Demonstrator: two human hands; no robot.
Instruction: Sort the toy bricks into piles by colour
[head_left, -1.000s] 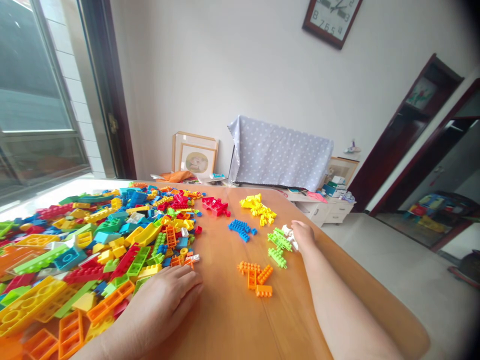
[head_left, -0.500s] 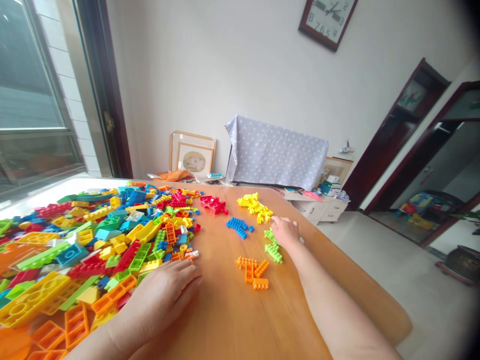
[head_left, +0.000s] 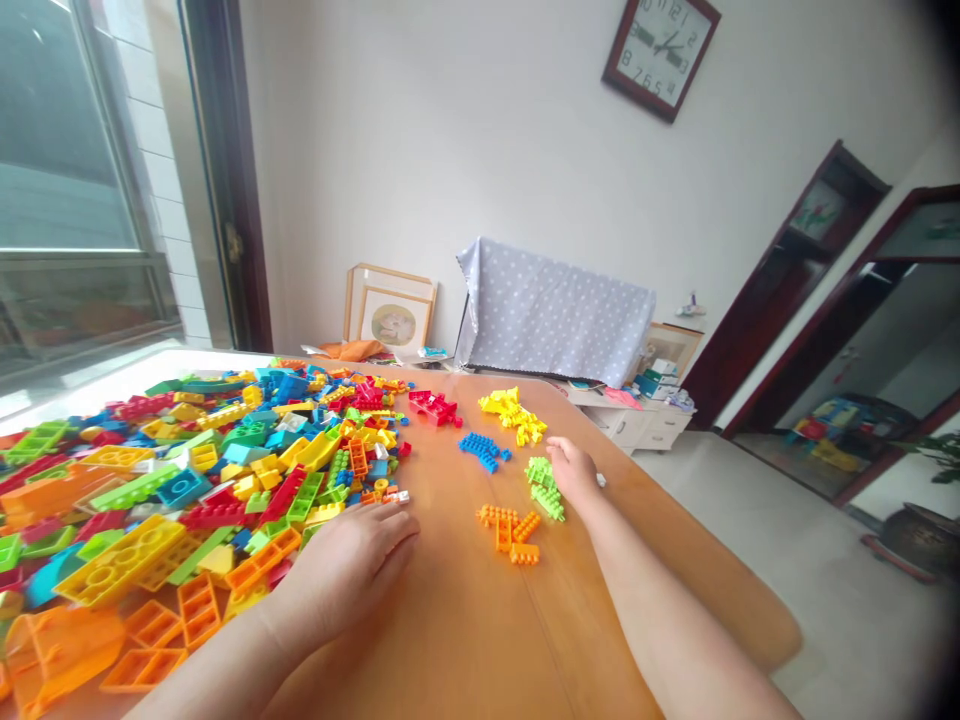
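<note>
Right fingers (head_left: 566, 450) now beside green bricks (head_left: 547, 498)

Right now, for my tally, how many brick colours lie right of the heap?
6: red far left, yellow far right, blue mid-table, orange nearest, green beside the right hand, white partly behind it. More bricks may hide there.

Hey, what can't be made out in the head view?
In the head view:
Right hand: any grip, hidden by its back.
Left hand: palm, hidden by its back.
Multicoloured plastic brick pile: cut off by left edge.
Square brown-framed clock: corner cut off by top edge.
</note>
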